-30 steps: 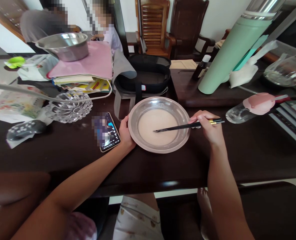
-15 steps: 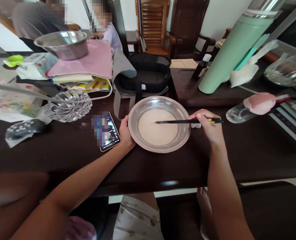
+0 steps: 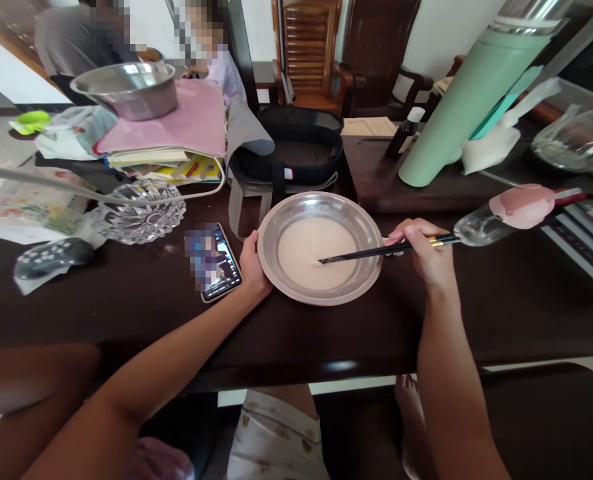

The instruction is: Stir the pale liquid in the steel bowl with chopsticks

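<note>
A shallow metal bowl (image 3: 276, 279) stands on the dark table and holds a pale, creamy liquid (image 3: 306, 247). My left hand (image 3: 254, 267) grips the bowl's left rim, thumb on top and the other fingers hidden beneath. In my right hand (image 3: 423, 252) is a pair of black chopsticks (image 3: 371, 253) with gold bands, pinched near their upper end. Their tips dip into the liquid near the bowl's middle. Left of my left hand lies a lit phone (image 3: 219, 263), close to it. A small clear item is partly hidden behind my right fingers.
A pink-lidded clear bottle (image 3: 486, 220) lies right of my right hand, near stacked books (image 3: 581, 247). A tall green thermos (image 3: 471, 107) stands behind. Beyond the bowl sits a black bag (image 3: 291, 153); leftward are a crystal dish (image 3: 149, 213) and another metal bowl (image 3: 131, 93). People are in the background.
My right hand has shifted slightly right, and the chopstick tips have moved right and toward me within the liquid. My left hand and the bowl stay nearly the same.
</note>
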### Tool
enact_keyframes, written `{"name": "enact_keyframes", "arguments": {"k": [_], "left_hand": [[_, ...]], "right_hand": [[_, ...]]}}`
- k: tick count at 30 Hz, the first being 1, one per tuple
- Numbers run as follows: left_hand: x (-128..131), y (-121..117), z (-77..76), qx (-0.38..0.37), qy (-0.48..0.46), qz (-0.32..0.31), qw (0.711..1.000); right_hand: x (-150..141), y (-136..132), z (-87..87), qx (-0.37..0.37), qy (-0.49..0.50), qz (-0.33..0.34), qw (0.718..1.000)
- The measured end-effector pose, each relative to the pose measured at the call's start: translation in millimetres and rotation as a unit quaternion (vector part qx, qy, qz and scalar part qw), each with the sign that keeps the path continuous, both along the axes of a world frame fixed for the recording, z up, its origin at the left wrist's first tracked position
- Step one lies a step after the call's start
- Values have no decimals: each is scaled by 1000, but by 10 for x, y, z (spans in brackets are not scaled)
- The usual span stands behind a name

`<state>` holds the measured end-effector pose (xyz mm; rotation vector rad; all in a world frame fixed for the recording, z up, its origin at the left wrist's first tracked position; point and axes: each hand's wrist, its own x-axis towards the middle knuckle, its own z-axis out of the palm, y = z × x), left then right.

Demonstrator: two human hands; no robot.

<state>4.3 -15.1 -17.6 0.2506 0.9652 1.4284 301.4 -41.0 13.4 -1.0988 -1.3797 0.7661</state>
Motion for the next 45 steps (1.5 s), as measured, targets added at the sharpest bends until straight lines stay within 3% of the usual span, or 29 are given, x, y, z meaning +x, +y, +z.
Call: {"name": "enact_keyframes", "arguments": {"k": [3,6,9,14,17,20,25,28,31,36,39,42,45], "left_hand": [[-1,-1,-8,1,0,-1,1000],[-3,4,-22,8,5,-1,1000],[-6,7,-22,13,6,-5,1000],[2,-1,23,0,1,3,1000],[14,-2,47,-4,-9,12,1000],[21,3,47,-6,-14,14,1000],[11,11,16,3,-6,9,1000],[6,11,3,9,0,8,1000],[5,9,-4,13,3,5,1000],[3,12,-18,11,-2,8,1000],[2,17,-24,12,-4,9,1000],[1,16,-25,12,-2,6,1000],[-1,12,-24,11,-5,6,1000]], "right_hand": [[-24,0,19,3,-41,30,999],[-18,2,24,7,-64,-1,998],[9,4,8,3,-19,-23,1000],[-20,8,15,0,-28,37,999],[-19,13,18,11,-53,-3,999],[0,9,12,12,-14,-43,999],[-39,-7,39,8,-36,26,999],[-36,-2,40,14,-67,-5,998],[-9,0,22,14,-26,-34,999],[-40,-6,36,13,-50,39,998],[-33,-5,37,16,-65,7,998],[3,-7,27,17,-17,-28,999],[-7,-13,46,14,-10,14,1000]]}}
